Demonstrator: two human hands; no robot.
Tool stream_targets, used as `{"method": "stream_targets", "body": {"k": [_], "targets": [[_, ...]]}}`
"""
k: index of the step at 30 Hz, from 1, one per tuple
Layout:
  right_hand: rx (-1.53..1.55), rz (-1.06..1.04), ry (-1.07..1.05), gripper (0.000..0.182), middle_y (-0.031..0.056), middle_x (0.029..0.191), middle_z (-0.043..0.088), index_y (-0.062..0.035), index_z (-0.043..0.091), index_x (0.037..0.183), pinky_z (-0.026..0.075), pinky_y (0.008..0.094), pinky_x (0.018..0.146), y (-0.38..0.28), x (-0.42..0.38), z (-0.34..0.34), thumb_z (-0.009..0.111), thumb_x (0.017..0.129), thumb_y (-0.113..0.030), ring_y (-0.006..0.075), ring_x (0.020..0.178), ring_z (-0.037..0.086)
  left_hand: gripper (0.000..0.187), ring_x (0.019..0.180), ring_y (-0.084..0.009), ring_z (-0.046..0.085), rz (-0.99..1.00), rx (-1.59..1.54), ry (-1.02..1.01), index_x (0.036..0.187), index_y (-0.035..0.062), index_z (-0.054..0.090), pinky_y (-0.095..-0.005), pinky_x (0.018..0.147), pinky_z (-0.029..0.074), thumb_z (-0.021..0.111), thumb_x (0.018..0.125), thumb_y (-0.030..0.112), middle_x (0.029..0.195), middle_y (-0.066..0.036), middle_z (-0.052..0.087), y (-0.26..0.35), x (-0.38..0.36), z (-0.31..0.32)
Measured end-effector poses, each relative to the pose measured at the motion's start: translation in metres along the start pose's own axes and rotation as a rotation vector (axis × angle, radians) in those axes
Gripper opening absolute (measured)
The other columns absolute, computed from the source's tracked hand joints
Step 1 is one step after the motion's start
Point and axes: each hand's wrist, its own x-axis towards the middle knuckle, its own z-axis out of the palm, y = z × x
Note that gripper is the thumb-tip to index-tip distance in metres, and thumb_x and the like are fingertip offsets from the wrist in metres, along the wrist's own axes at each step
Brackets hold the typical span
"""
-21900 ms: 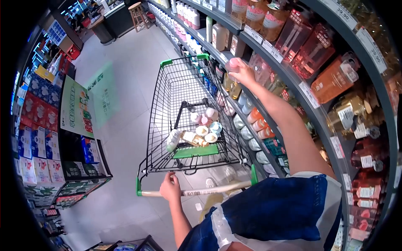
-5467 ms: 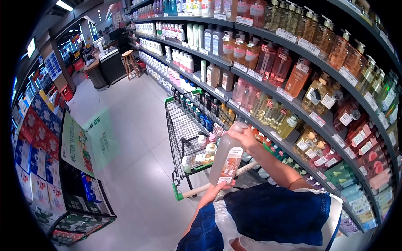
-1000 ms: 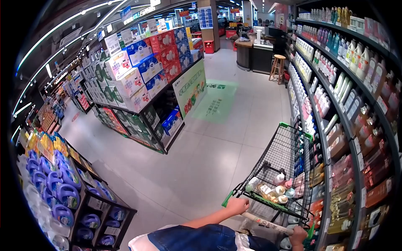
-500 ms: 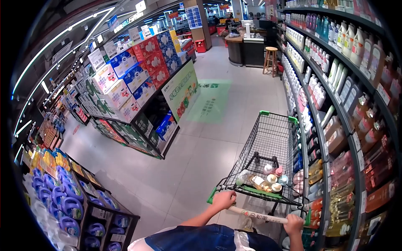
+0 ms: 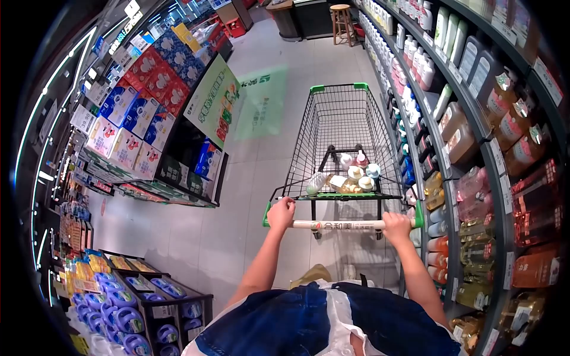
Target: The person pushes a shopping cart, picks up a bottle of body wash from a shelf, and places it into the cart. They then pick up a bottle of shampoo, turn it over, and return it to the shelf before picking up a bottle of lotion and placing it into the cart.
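A black wire shopping cart (image 5: 332,107) with green corners stands straight ahead of me. My left hand (image 5: 280,215) is closed around the left end of its pale handle bar (image 5: 338,225), and my right hand (image 5: 396,228) grips the right end. Several bottles lie at the near end of the basket. Among them are an amber bottle (image 5: 344,184), a white-capped bottle (image 5: 355,172), a pink one (image 5: 361,158) and a clear greenish bottle (image 5: 316,183) at the left.
Shelves of bottles (image 5: 475,136) run close along the right side of the cart. Stacked boxes (image 5: 136,107) form a display on the left, and purple detergent jugs (image 5: 127,320) stand at lower left. Beyond the tiled aisle (image 5: 243,172) are a wooden stool (image 5: 341,24) and a counter (image 5: 312,21).
The cart has swung from pointing at an angle to nearly straight ahead of me. My view has tilted down. Both hands stay on the handle bar.
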Motion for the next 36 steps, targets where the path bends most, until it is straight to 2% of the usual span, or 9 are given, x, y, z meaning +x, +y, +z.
{"method": "stream_targets", "body": {"k": [3,9,10,14,19,25,28,31,36], "targets": [[-0.016,-0.018,-0.012,0.031,0.0031,0.070,0.056,-0.0142,0.051,0.075,0.046,0.0390,0.061,0.010,0.038,0.015,0.074,0.054,-0.012,0.0238,0.069,0.060,0.021,0.076,-0.0267,0.067,0.004,0.048,0.044,0.094,0.0196,0.069,-0.0396,0.065,0.051,0.055,0.086,0.033,0.080,-0.005,0.070,0.007,0.038,-0.001],[-0.022,-0.029,0.039,0.026,0.0032,0.068,0.056,-0.0135,0.051,0.072,0.046,0.0393,0.061,0.029,0.119,0.047,0.072,0.057,-0.012,0.0239,0.068,0.060,0.022,0.076,-0.0284,0.067,-0.033,0.087,0.060,0.093,0.0193,0.069,-0.0407,0.066,0.052,0.056,0.084,0.034,0.080,-0.008,0.070,0.031,0.115,-0.012],[-0.003,-0.015,0.022,0.017,0.0027,0.068,0.057,-0.0148,0.052,0.070,0.045,0.0387,0.061,0.030,0.133,0.048,0.067,0.063,-0.013,0.0239,0.067,0.060,0.022,0.076,-0.0285,0.067,-0.023,0.089,0.068,0.092,0.0191,0.069,-0.0412,0.066,0.052,0.055,0.084,0.034,0.080,-0.009,0.070,0.033,0.128,-0.013],[-0.045,-0.031,0.093,0.017,0.0029,0.064,0.055,-0.0136,0.050,0.067,0.044,0.0385,0.059,0.045,0.187,0.075,0.065,0.061,-0.012,0.0238,0.065,0.059,0.022,0.073,-0.0268,0.067,-0.017,0.111,0.064,0.092,0.0207,0.071,-0.0405,0.064,0.052,0.055,0.084,0.034,0.077,-0.007,0.069,0.042,0.187,-0.013],[-0.013,-0.033,0.107,0.018,0.0057,0.063,0.055,-0.0118,0.048,0.066,0.043,0.0401,0.056,0.059,0.260,0.088,0.063,0.058,-0.006,0.0271,0.062,0.058,0.022,0.071,-0.0261,0.067,0.002,0.115,0.012,0.092,0.0215,0.070,-0.0399,0.063,0.052,0.054,0.085,0.036,0.076,-0.006,0.070,0.059,0.261,-0.016],[-0.033,-0.041,0.090,0.021,0.0069,0.065,0.054,-0.0115,0.048,0.066,0.043,0.0402,0.057,0.088,0.337,0.121,0.066,0.055,-0.007,0.0281,0.062,0.057,0.022,0.073,-0.0260,0.068,-0.001,0.117,-0.072,0.093,0.0214,0.069,-0.0400,0.065,0.052,0.054,0.085,0.035,0.078,-0.006,0.070,0.086,0.347,-0.023],[-0.081,-0.030,0.031,0.020,0.0054,0.064,0.055,-0.0120,0.050,0.066,0.044,0.0392,0.059,0.103,0.376,0.129,0.067,0.058,-0.010,0.0261,0.063,0.058,0.023,0.074,-0.0265,0.068,0.003,0.111,-0.081,0.094,0.0215,0.069,-0.0402,0.066,0.052,0.053,0.085,0.035,0.079,-0.006,0.070,0.099,0.387,-0.019],[-0.061,-0.052,0.064,0.024,0.0065,0.066,0.054,-0.0119,0.048,0.067,0.043,0.0400,0.058,0.125,0.415,0.139,0.067,0.053,-0.007,0.0282,0.063,0.056,0.024,0.075,-0.0260,0.068,-0.020,0.113,-0.111,0.095,0.0211,0.069,-0.0400,0.066,0.053,0.052,0.085,0.035,0.081,-0.005,0.071,0.119,0.426,-0.021],[-0.060,-0.059,0.052,0.024,0.0064,0.067,0.055,-0.0120,0.049,0.067,0.044,0.0407,0.061,0.167,0.477,0.158,0.068,0.054,-0.009,0.0283,0.066,0.057,0.025,0.077,-0.0271,0.068,-0.025,0.095,-0.113,0.097,0.0192,0.068,-0.0412,0.068,0.052,0.051,0.086,0.034,0.083,-0.007,0.070,0.155,0.484,-0.020]]}}
